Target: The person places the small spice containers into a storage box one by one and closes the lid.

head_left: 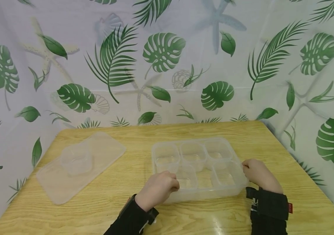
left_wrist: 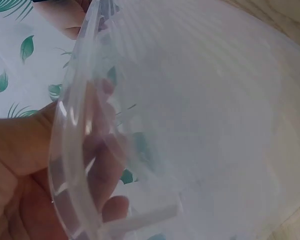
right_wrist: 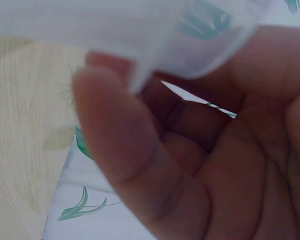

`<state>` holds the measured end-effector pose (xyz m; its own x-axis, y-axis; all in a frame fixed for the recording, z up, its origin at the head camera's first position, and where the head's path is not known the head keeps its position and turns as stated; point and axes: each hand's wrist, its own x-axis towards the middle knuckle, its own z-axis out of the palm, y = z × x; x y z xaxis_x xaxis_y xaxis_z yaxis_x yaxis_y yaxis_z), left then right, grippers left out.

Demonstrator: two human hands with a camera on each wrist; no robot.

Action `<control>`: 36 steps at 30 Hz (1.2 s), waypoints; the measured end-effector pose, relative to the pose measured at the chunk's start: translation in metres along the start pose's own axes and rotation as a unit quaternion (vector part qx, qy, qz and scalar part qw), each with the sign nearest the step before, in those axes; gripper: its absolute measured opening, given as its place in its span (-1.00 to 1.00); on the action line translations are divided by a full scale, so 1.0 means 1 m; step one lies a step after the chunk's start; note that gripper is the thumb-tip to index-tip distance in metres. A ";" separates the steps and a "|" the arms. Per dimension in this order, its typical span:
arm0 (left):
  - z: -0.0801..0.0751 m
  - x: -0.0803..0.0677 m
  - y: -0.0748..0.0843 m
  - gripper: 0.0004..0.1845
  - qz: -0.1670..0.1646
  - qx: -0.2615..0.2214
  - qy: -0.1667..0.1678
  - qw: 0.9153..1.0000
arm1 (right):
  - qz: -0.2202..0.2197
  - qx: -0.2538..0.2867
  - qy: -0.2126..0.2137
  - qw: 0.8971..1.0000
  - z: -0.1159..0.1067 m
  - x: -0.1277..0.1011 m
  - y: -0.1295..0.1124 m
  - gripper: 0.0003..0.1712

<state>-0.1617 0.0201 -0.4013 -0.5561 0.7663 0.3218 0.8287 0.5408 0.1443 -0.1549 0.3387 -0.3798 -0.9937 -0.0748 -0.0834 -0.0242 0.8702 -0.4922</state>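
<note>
A clear plastic storage box (head_left: 205, 195) on the wooden table holds several small clear square tubs (head_left: 167, 151). Three tubs stand in its back row and two in the front, with a gap between those two. At its front left, my left hand (head_left: 158, 187) grips the rim; in the left wrist view the fingers curl round the see-through edge. My right hand (head_left: 259, 173) pinches the box's right edge. A blurred corner of the box lies between thumb and fingers in the right wrist view.
A flat translucent lid (head_left: 58, 192) lies aslant on the table at the left, with another small clear tub (head_left: 76, 160) standing on it. Behind the wooden table (head_left: 96, 215) and along its sides hangs a leaf-printed cloth (head_left: 184, 107).
</note>
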 end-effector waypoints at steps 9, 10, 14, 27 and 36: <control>0.000 0.003 -0.005 -0.94 0.008 -0.046 -0.022 0.999 | 0.001 -0.004 0.003 1.000 0.000 -0.002 0.001 -0.66; -0.001 0.002 -0.005 -0.94 0.008 -0.049 -0.024 0.998 | 0.001 -0.004 0.004 1.000 0.000 -0.002 0.001 -0.66; -0.003 0.002 -0.005 -0.95 0.007 -0.040 -0.020 0.999 | -0.001 -0.002 0.002 1.000 0.000 -0.002 0.001 -0.65; -0.019 -0.003 0.006 -0.69 -0.123 0.036 -0.012 0.992 | -0.001 -0.004 -0.002 1.000 0.000 0.000 0.001 -0.66; -0.016 -0.001 0.011 -0.67 -0.113 0.033 -0.016 0.993 | -0.006 0.003 0.003 1.000 -0.001 -0.002 0.000 -0.65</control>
<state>-0.1509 0.0194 -0.3853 -0.7302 0.6325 0.2584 0.6768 0.7214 0.1467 -0.1530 0.3390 -0.3788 -0.9941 -0.0817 -0.0716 -0.0353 0.8660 -0.4987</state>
